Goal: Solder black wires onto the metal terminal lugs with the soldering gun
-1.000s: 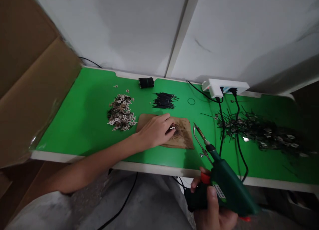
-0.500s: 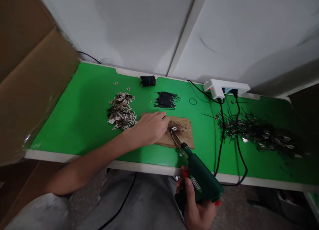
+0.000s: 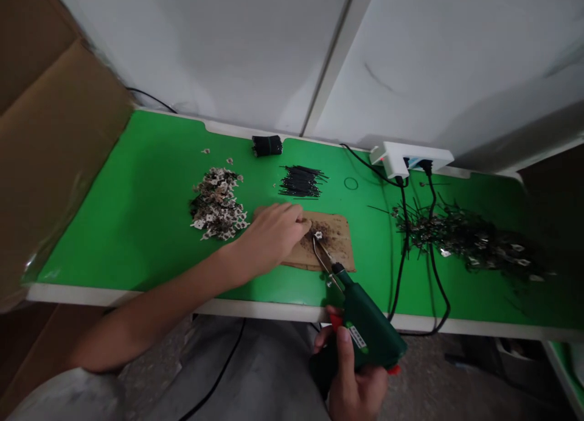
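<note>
My right hand [image 3: 353, 372] is wrapped round the grip of a dark green soldering gun [image 3: 371, 327] with a red trigger. The gun's thin metal tip reaches a small silvery metal terminal [image 3: 318, 235] on a scorched piece of cardboard [image 3: 340, 253]. At the left part of that cardboard rests my left hand [image 3: 278, 232], fingers closed near the terminal. Whatever it pinches is hidden from me. Left of this hand lies a heap of loose metal terminals [image 3: 219, 205]. Behind the cardboard is a pile of short black wires [image 3: 301, 182].
A banded bundle of black wires [image 3: 267, 145] lies by the wall, with a green rubber band [image 3: 351, 183] further right. Black cords run from a white power strip [image 3: 413, 158] across a tangled heap of wired terminals [image 3: 474, 235]. A large cardboard box [image 3: 59, 135] stands at left.
The view has shifted slightly. Both hands keep nearly the same places, and the soldering gun's tip stays at the terminal.
</note>
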A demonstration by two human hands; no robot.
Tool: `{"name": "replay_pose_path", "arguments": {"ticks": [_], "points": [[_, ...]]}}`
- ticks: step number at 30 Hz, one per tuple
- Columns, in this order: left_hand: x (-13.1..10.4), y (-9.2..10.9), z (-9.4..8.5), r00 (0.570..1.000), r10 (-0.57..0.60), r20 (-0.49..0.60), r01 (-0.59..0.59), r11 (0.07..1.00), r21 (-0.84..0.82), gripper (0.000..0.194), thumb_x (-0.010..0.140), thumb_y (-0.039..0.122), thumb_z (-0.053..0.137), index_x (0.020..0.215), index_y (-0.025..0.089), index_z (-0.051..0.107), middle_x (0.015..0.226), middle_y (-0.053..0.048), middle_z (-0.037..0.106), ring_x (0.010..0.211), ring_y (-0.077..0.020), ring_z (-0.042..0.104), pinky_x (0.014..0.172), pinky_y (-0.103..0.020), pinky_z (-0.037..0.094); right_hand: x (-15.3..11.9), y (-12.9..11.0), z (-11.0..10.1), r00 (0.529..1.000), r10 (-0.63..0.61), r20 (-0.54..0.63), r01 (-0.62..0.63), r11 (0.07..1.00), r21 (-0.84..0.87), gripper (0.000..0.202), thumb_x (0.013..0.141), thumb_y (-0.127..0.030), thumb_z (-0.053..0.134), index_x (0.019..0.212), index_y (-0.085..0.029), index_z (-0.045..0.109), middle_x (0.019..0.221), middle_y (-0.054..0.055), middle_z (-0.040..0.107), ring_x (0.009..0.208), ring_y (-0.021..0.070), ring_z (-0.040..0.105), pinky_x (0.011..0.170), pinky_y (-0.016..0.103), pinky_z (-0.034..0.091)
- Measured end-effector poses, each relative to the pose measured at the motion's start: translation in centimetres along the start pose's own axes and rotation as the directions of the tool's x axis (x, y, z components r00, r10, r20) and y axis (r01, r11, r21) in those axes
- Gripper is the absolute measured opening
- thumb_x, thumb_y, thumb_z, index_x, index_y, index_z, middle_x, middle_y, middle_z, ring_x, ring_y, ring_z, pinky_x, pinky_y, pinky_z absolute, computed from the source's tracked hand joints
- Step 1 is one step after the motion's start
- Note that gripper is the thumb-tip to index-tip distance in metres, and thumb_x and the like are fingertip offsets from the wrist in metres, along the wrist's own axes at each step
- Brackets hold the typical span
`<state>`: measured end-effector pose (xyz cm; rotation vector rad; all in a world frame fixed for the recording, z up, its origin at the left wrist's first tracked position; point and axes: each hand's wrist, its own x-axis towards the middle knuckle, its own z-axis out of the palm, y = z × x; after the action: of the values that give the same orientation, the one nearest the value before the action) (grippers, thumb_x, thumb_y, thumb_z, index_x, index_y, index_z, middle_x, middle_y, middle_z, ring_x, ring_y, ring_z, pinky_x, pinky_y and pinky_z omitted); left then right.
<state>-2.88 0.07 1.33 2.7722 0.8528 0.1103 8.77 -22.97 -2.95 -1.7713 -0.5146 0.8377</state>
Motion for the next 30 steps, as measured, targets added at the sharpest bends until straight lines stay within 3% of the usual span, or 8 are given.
{"name": "replay_pose_path", "arguments": {"ticks": [6, 14, 25, 30], "points": [[0.3, 0.1, -0.4, 0.997, -0.079, 0.000, 0.079, 0.996, -0.049, 0.013, 0.097, 0.017, 0.058, 0.093, 0.017, 0.070, 0.094, -0.006, 0.070, 0.085, -0.0221, 0.064, 0.072, -0.032, 0.044, 0.0, -0.6, 0.3, 0.998, 0.044, -0.049, -0.043, 0.999, 0.033, 0.043, 0.091, -0.054, 0.065, 0.099, -0.013, 0.068, 0.060, 0.003, 0.063, 0.053, 0.0149, 0.055, 0.054, 0.028, 0.042], [0.4, 0.2, -0.2, 0.998, -0.064, -0.003, 0.064, 0.997, -0.047, 0.012, 0.095, 0.021, 0.063, 0.086, 0.018, 0.070, 0.090, -0.004, 0.073, 0.088, -0.0232, 0.066, 0.070, -0.033, 0.042, 0.9, -2.9, -0.7, 0.993, 0.115, 0.012, -0.116, 0.993, 0.025, 0.039, 0.085, -0.055, 0.072, 0.085, -0.017, 0.062, 0.067, 0.003, 0.064, 0.045, 0.0106, 0.049, 0.046, 0.026, 0.037], [0.5, 0.1, 0.4, 0.996, -0.083, -0.038, 0.080, 0.994, -0.072, 0.016, 0.094, 0.025, 0.065, 0.080, 0.019, 0.071, 0.084, -0.004, 0.074, 0.088, -0.0234, 0.066, 0.071, -0.033, 0.042, 1.1, -4.2, -1.2, 0.986, 0.151, 0.070, -0.152, 0.988, -0.001, 0.039, 0.087, -0.057, 0.069, 0.090, -0.018, 0.062, 0.053, -0.002, 0.053, 0.048, 0.0125, 0.049, 0.050, 0.025, 0.037], [0.6, 0.3, 0.2, 0.995, -0.094, -0.017, 0.092, 0.992, -0.087, 0.014, 0.094, 0.025, 0.066, 0.083, 0.019, 0.073, 0.088, -0.004, 0.075, 0.088, -0.0234, 0.067, 0.072, -0.033, 0.043, 1.3, -4.5, -1.5, 0.986, 0.164, 0.030, -0.162, 0.985, -0.058, 0.041, 0.085, -0.057, 0.072, 0.093, -0.017, 0.064, 0.054, -0.002, 0.053, 0.048, 0.0124, 0.048, 0.053, 0.026, 0.039]]}}
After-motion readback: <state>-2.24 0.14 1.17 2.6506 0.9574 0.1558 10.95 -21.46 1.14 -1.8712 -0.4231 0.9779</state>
